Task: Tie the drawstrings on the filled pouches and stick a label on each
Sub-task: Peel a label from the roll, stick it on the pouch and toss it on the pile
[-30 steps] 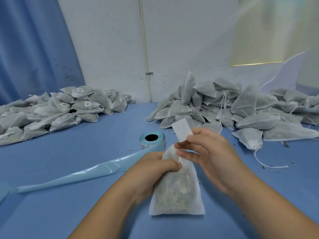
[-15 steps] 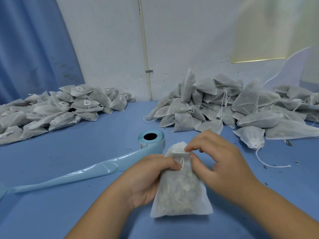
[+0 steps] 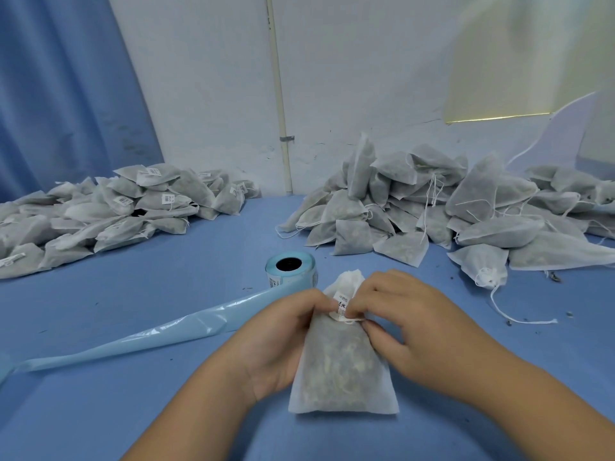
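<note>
A smooth blue tabletop (image 3: 166,294) carries two heaps of soft white mesh pouches. Both hands, left (image 3: 283,341) and right (image 3: 409,327), pinch a pouch (image 3: 339,371) of dried herbs at its gathered neck, pressing a label (image 3: 341,302) there.

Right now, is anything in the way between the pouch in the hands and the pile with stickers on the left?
Yes, a little. The blue strip trailing from the label roll lies on the table between the pouch and the labelled pile. It is flat, so lifting the pouch over it looks easy.
</note>
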{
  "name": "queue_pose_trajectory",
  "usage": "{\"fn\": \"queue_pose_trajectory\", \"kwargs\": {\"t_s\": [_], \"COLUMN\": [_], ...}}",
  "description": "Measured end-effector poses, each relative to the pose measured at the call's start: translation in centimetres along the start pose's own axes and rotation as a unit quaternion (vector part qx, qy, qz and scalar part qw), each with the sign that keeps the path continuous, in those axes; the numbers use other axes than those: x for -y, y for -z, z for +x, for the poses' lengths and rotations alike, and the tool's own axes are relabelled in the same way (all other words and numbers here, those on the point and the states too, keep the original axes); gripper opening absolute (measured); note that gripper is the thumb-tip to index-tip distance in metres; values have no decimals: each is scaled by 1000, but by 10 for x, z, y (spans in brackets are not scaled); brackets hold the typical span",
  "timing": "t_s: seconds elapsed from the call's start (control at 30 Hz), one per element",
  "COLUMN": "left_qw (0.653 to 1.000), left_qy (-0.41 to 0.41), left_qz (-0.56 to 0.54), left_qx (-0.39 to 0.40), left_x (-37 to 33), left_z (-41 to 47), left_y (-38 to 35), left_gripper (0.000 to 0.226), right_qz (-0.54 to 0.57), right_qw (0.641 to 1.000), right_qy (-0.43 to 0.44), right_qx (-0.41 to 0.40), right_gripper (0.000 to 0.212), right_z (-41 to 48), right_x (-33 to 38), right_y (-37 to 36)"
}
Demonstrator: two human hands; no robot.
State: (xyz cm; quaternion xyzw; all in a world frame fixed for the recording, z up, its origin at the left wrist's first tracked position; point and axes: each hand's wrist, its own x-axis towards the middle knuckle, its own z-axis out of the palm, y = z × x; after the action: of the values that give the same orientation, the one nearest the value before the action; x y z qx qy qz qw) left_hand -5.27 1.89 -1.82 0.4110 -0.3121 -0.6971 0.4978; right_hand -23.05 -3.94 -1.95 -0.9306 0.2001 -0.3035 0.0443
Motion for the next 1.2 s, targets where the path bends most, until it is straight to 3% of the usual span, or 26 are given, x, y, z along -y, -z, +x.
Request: {"fn": "queue_pose_trajectory", "kwargs": {"t_s": [0.13, 0.27, 0.33, 0.43, 0.53, 0.63, 0.7, 0.87, 0.97, 1.03, 1.2], "left_qw": [996, 970, 964, 968, 970, 969, 963, 938, 963, 968, 943], "left_qy": [-46, -129, -153, -164, -169, -168, -175, -195, -170, -186, -242], "left_qz": [31, 137, 159, 156, 147, 142, 163, 267, 196, 134, 31], "left_qx": [-74, -153, -148, -110, -94, -111, -127, -102, -67, -98, -226], "left_x": [2, 3, 4, 6, 8, 9, 8, 3, 0, -4, -16], "left_z": [2, 3, 2, 1, 2, 4, 5, 2, -1, 0, 5], "left_y": [1, 3, 1, -2, -4, -4, -4, 0, 4, 8, 21], "left_gripper": [39, 27, 22, 27, 44, 51, 46, 33, 38, 31, 26], "right_qz": [22, 165, 269, 394, 501, 500, 516, 613, 606, 607, 501], "right_qw": [999, 980, 931, 857, 805, 809, 795, 702, 698, 711, 803], "right_qy": [-2, -103, -213, -310, -313, -306, -316, -356, -378, -354, -321], "right_qx": [46, -47, -125, -117, -54, -49, -52, -63, -52, -24, 39], "right_gripper": [44, 24, 17, 51, 44, 32, 31, 36, 40, 38, 19], "right_z": [-2, 0, 3, 7, 8, 7, 6, 11, 15, 19, 34], "right_x": [-3, 4, 7, 10, 14, 12, 13, 24, 24, 27, 38], "right_y": [0, -9, -14, -19, -22, -24, -25, -26, -28, -27, -33]}}
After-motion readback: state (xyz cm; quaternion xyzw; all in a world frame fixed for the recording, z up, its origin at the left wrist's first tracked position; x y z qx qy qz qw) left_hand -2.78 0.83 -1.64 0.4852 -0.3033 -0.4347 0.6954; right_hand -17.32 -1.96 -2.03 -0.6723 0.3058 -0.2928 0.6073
